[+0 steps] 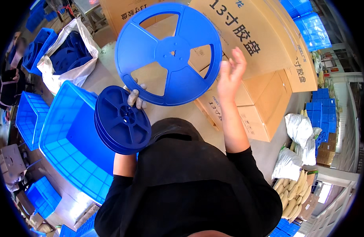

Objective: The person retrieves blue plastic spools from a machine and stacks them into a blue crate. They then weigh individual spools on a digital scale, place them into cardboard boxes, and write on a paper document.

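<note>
My left hand (pixel 137 99), in a pale glove, has its fingers wrapped over the upper edge of a stack of dark blue reels (pixel 114 125), tilted in front of my left forearm. Just above it, a larger bright blue plastic reel (pixel 178 73) with wide cut-out windows is held up facing me. Its lower left rim meets the gloved fingers; whether they grip it too, I cannot tell. Bare and raised, my right hand (pixel 232 77) is beside the large reel's right rim with fingers apart. It holds nothing that I can see.
A big blue plastic bin (pixel 65 138) stands left of me. Beyond it, a white sack (pixel 89 63) is full of dark blue reels. Large cardboard boxes (pixel 269 47) stand ahead and to the right. White bags (pixel 288 164) lie at the far right.
</note>
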Tool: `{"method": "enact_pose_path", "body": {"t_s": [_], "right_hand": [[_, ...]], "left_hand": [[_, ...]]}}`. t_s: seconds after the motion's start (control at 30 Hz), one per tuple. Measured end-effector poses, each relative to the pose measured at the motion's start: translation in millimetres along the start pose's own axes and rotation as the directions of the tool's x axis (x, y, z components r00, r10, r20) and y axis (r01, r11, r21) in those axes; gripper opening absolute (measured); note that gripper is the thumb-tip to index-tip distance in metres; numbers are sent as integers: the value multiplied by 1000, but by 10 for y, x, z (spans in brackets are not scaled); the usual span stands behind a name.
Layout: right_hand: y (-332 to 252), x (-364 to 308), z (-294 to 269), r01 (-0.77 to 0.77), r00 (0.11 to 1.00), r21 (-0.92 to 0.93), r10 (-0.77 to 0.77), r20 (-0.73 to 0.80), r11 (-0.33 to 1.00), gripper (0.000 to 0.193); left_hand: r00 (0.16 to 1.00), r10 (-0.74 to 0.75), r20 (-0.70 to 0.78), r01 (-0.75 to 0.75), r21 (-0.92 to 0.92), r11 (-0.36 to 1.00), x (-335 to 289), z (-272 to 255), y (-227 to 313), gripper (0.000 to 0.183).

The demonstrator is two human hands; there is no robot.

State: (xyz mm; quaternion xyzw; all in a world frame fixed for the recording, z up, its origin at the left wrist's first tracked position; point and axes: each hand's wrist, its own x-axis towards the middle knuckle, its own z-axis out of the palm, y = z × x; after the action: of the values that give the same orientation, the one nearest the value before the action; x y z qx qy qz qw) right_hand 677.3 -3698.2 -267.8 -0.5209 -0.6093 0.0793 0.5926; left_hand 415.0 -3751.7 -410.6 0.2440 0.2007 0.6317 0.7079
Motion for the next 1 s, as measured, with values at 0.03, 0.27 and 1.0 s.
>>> {"method": "enact_pose_path", "body": {"t_s": [0.03,0.27,1.0], "right_hand": [[25,142,81,221,971,-197,-196,141,955,38],[651,765,1223,378,868,-343,-200,455,860,24],[1667,3494,5084,390,917,-115,-374,137,914,18]], "left_hand": [[1000,12,-8,-12,-3,1000,122,-13,-29,40],[995,80,-57,-79,25,997,1056,-139,-186,39],[965,117,-234,-71,196,978,4723,-1131,2253,37]]}}
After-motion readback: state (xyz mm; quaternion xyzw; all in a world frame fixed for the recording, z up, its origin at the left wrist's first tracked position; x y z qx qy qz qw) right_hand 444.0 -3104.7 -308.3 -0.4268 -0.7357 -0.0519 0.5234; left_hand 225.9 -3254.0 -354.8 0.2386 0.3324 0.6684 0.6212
